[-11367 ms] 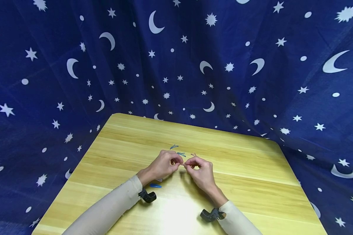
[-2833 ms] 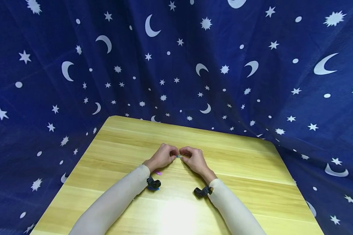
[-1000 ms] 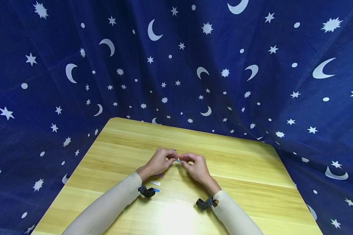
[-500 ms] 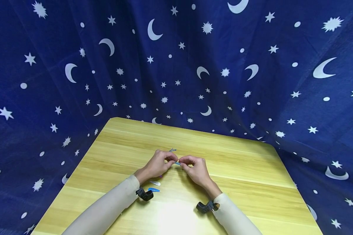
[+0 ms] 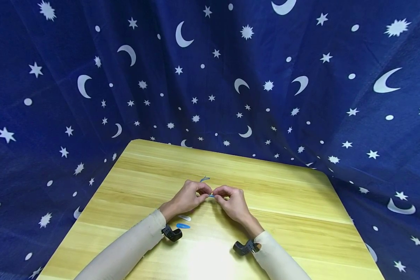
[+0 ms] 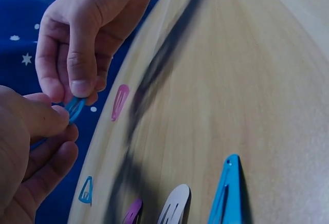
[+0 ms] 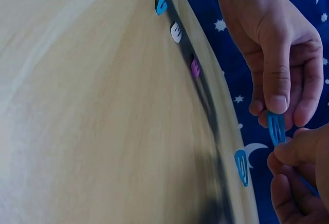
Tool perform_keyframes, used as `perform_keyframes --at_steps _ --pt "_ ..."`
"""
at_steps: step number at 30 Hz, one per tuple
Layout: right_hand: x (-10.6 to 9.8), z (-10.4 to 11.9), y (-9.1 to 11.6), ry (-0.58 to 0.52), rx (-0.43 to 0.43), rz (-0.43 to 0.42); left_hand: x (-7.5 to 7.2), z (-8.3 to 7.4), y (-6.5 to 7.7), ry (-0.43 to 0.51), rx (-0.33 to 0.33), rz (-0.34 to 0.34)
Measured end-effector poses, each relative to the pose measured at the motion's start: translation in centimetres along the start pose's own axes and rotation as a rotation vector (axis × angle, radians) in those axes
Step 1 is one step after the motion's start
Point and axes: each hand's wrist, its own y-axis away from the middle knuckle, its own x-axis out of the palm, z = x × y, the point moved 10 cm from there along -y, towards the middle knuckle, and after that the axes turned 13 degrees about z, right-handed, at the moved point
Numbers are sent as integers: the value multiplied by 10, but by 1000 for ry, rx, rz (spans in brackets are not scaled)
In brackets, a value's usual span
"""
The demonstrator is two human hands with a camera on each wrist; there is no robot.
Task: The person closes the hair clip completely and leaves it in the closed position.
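A blue snap hair clip (image 5: 211, 195) is held between both hands above the table. My left hand (image 5: 188, 197) pinches one end between thumb and fingers; my right hand (image 5: 233, 202) pinches the other. The right wrist view shows the held clip (image 7: 276, 128) with slots along its length. Another blue clip (image 5: 204, 179) lies beyond my left hand, its arms spread. The left wrist view shows a pink clip (image 6: 120, 102) on the far side. Near my left forearm lie a white clip (image 5: 184, 218), a blue clip (image 5: 183, 225) and a purple clip (image 6: 133, 211).
The wooden table (image 5: 283, 202) has a rounded far edge. A dark blue curtain (image 5: 210, 77) with white stars and moons hangs behind it. Black wrist cameras (image 5: 172, 233) are strapped to both forearms. Light glares off the near tabletop.
Earlier, both hands held a reddish clip; afterwards they took the blue one from farther back. Over the last second they come slightly nearer with it, and the blue clip by the left wrist shows more.
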Motion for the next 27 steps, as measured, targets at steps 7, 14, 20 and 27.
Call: perform_keyframes --at_steps 7,14,20,27 --pt "-2 5 1 6 -30 -23 1 -1 0 -7 -12 -2" --pt "2 3 0 -21 -23 22 -1 1 0 -23 -29 -14" --pt "4 3 -1 -12 -28 45 -1 0 0 -18 -14 -4" --pt "3 6 0 6 -28 38 -1 -1 0 -23 -16 -4"
